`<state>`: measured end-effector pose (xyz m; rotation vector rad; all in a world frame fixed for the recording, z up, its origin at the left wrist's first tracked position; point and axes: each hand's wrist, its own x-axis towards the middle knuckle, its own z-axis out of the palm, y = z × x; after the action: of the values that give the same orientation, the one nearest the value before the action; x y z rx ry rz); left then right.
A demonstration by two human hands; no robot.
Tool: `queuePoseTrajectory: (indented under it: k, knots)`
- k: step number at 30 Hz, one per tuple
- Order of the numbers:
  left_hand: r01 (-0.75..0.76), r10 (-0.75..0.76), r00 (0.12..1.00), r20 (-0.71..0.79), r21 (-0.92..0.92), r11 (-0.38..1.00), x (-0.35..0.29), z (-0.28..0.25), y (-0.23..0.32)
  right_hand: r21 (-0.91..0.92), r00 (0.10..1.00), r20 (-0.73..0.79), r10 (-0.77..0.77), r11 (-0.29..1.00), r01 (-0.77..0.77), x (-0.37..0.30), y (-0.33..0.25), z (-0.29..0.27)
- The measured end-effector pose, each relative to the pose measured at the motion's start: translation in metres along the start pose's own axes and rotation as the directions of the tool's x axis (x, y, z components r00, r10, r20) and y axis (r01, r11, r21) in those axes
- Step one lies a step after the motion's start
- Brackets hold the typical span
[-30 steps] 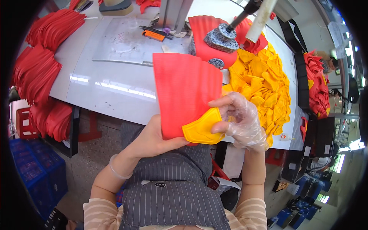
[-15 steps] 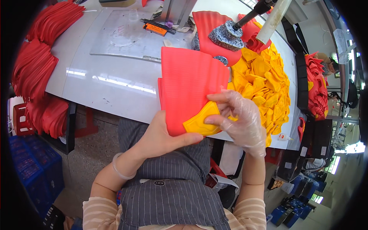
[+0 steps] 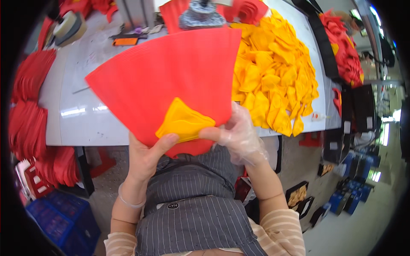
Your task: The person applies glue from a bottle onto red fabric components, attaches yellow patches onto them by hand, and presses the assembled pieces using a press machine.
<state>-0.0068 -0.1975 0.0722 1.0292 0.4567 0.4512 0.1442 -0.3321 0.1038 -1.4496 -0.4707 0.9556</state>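
Observation:
A red fan-shaped ribbed sheet (image 3: 179, 64) is spread open before me, its narrow end toward my body. On that narrow end lies a yellow rounded-triangle piece (image 3: 183, 123). My bare left hand (image 3: 147, 155) grips the sheet's lower left edge, thumb on the yellow piece's left corner. My right hand (image 3: 239, 136), in a clear plastic glove, pinches the right side with its thumb on the yellow piece's right corner. The other fingers of both hands are mostly behind the sheet.
A heap of yellow pieces (image 3: 273, 72) covers the table's right side. Stacks of red sheets (image 3: 27, 128) hang over its left edge. Speckled press pads (image 3: 200, 17) stand at the back near an orange-handled cutter (image 3: 125, 42). Blue crates (image 3: 64, 222) sit on the floor at lower left.
The folded red sheet has been opened out into a wide fan. Both hands have shifted left, with the right thumb now pressing the yellow piece's corner. The view has turned somewhat.

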Motion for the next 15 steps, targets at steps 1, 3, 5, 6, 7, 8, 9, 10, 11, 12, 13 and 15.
queuePoseTrajectory:
  k: [1,3,5,6,7,8,9,10,11,12,13,15]
  knots:
    - [-0.033,0.034,0.999,-0.035,0.032,0.999,0.001,-0.002,-0.001,0.051,0.999,0.042,0.011,0.999,-0.013,0.004,0.007,0.000]
    - [-0.061,0.064,0.997,-0.043,0.071,0.996,0.010,-0.001,-0.003,0.110,0.998,0.062,0.008,0.994,-0.015,0.011,0.014,-0.003]
    - [-0.081,0.085,0.993,-0.082,0.060,0.995,0.006,0.002,-0.001,0.091,0.989,0.110,-0.099,0.992,0.089,0.006,0.014,-0.003]
    - [-0.084,0.088,0.994,-0.068,0.063,0.994,0.006,0.004,0.000,0.093,0.989,0.100,-0.109,0.991,0.100,0.004,0.011,-0.005]
    - [-0.068,0.072,0.994,-0.080,0.047,0.997,0.008,0.004,-0.001,0.067,0.991,0.104,-0.079,0.995,0.072,0.006,0.010,-0.006]
    - [-0.056,0.058,0.994,-0.093,0.028,0.998,0.011,0.004,-0.001,0.039,0.993,0.109,-0.050,0.998,0.046,0.009,0.008,-0.008]
    - [-0.063,0.066,0.994,-0.090,0.029,0.998,0.011,0.006,-0.001,0.038,0.992,0.110,-0.058,0.998,0.054,0.010,0.008,-0.008]
    - [-0.054,0.057,0.992,-0.108,0.030,0.998,0.009,0.008,-0.002,0.082,0.992,0.115,-0.059,0.995,0.050,0.011,0.011,-0.007]
    - [-0.048,0.052,0.990,-0.128,0.029,0.998,0.008,0.009,-0.003,0.123,0.990,0.123,-0.063,0.991,0.048,0.012,0.014,-0.005]
    - [-0.064,0.067,0.990,-0.128,0.028,0.998,0.008,0.006,-0.002,0.117,0.989,0.131,-0.075,0.991,0.060,0.012,0.017,-0.002]
    - [-0.035,0.040,0.995,-0.093,0.055,0.998,0.006,0.000,-0.002,0.145,0.992,0.092,-0.086,0.987,0.072,0.010,0.021,0.004]
    - [-0.031,0.036,0.998,-0.059,0.080,0.996,0.005,-0.010,-0.001,0.162,0.991,0.064,-0.114,0.982,0.102,0.015,0.020,0.008]
